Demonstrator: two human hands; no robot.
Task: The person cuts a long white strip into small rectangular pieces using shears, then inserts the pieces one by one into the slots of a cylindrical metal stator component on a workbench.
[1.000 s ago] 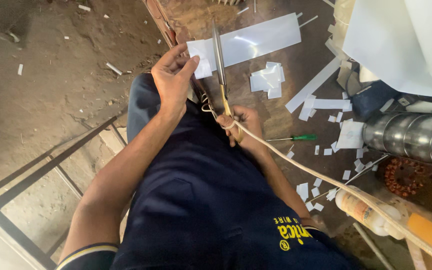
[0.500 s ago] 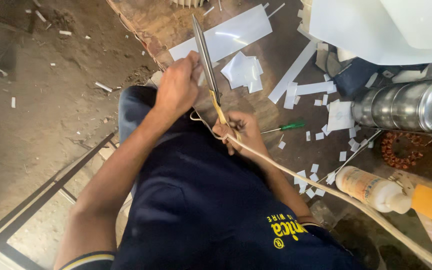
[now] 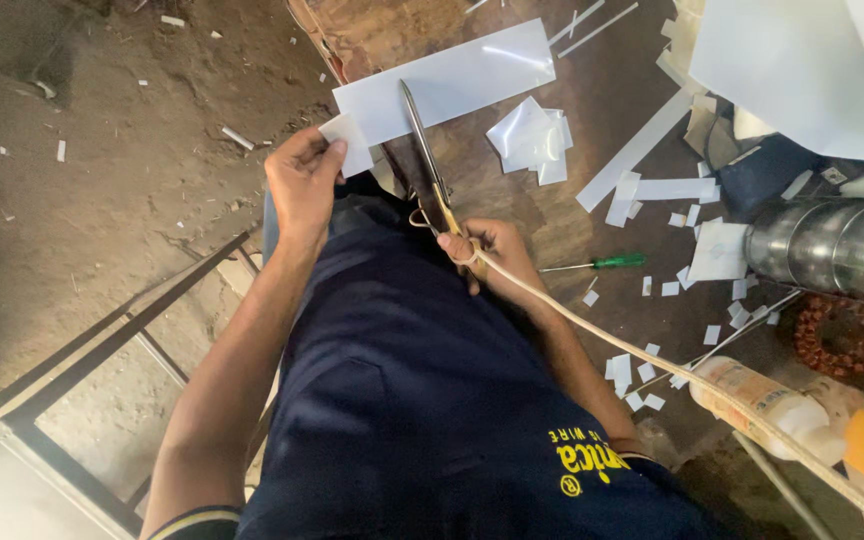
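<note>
At upper centre of the frame, a long white sheet (image 3: 447, 85) is laid on the brown counter (image 3: 592, 230). Scissors (image 3: 427, 165) are gripped by the right hand (image 3: 487, 250); a small white piece (image 3: 347, 143) is pinched by the left hand (image 3: 302, 180).

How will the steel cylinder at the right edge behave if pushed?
The steel cylinder lies on its side, so it would probably roll. Its shiny surface looks smooth, likely slippery to grip. The paper scraps around it look too thin to stop it.
</note>
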